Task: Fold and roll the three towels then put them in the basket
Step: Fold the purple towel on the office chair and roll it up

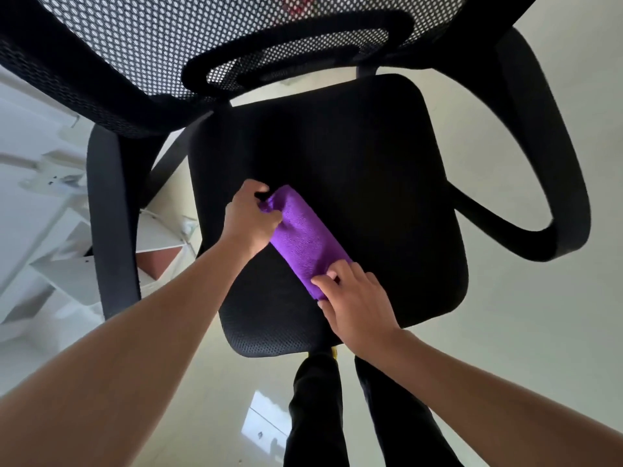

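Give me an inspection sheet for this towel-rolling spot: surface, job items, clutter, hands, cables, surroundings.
Surface: black chair seat, bearing the towel.
Job's things: one purple towel, rolled, lying diagonally on the seat; basket and other towels not seen.
Clutter: nothing seen.
Hands: left hand grips the roll's far end; right hand holds its near end.
Cables: nothing seen.
Surroundings: mesh backrest, armrest, pale floor, white furniture at left.

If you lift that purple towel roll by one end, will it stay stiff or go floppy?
Probably floppy: the purple towel is soft, fuzzy cloth, so it would likely sag. It may also unroll, since only the left hand and right hand hold its ends. Being round, it might roll on the chair seat.
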The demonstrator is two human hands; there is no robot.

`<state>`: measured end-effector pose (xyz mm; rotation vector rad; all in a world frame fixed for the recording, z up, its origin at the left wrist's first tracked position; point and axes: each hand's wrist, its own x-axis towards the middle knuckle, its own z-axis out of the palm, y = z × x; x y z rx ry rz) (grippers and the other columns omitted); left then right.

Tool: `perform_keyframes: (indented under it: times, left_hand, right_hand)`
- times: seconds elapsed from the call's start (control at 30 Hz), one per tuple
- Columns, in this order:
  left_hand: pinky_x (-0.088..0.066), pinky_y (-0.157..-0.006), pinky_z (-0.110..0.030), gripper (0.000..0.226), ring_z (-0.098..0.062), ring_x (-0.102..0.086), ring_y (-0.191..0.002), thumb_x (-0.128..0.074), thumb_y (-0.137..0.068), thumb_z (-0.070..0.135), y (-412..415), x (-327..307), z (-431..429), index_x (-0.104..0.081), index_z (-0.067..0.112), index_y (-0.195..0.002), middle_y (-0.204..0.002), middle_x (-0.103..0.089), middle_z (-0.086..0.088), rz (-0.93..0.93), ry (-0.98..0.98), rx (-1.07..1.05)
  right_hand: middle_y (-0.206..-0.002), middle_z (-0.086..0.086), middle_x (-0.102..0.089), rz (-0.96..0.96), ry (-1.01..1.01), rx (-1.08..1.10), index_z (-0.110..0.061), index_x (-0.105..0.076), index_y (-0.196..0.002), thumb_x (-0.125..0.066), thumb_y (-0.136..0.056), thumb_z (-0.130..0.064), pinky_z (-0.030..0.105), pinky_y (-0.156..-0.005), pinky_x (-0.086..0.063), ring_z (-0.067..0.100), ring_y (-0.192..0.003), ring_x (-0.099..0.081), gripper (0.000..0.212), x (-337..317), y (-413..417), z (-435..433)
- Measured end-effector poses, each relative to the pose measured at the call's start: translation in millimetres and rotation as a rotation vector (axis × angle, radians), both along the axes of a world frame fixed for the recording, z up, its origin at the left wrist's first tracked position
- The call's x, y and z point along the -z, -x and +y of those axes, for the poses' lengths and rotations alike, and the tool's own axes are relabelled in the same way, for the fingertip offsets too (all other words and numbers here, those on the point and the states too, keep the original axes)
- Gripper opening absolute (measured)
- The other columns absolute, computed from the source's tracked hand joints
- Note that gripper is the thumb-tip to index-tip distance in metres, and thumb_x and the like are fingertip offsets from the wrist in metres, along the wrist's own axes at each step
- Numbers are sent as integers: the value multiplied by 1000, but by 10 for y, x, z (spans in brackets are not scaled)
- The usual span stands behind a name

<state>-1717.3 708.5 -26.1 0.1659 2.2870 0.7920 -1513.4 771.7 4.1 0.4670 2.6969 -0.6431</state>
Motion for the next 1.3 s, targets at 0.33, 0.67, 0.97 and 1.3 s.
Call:
perform_keyframes:
  times: [0.33,0.67,0.97,1.3]
  left_hand:
    - [-43,-56,-34,45,-27,-50,-95,-54,-79,-9,-117,239,-90,-51,8,-121,-107,-49,-12,546,85,790]
    - [-44,-55,-27,47,-21,-49,-89,-57,-78,-10,11,422,-179,-52,11,-119,-104,-48,-9,467,-59,820]
    - [-45,-70,-14,6,-6,-58,-72,-69,-83,13,467,124,-131,-70,18,-87,-78,-64,6,152,-43,411]
    - [-48,-74,-26,30,-15,-61,-85,-72,-83,29,526,145,-134,-66,16,-109,-93,-63,1,45,73,392]
  right_hand:
    - [-105,9,-54,-78,-60,-79,-16,-53,-113,-64,-83,-31,42,-77,-51,28,-91,-55,35,360,79,-110]
    - [-99,5,-53,-118,-118,16,-21,-51,-107,-54,-87,-50,41,-77,-49,25,-89,-53,35,604,162,-243]
    - [-98,-1,-56,11,-65,169,-21,-54,-99,-47,-96,-39,33,-62,-52,17,-81,-56,20,268,683,32]
    - [-101,-5,-53,10,-64,227,-25,-52,-103,-42,-95,-43,30,-74,-47,12,-87,-50,22,571,628,2]
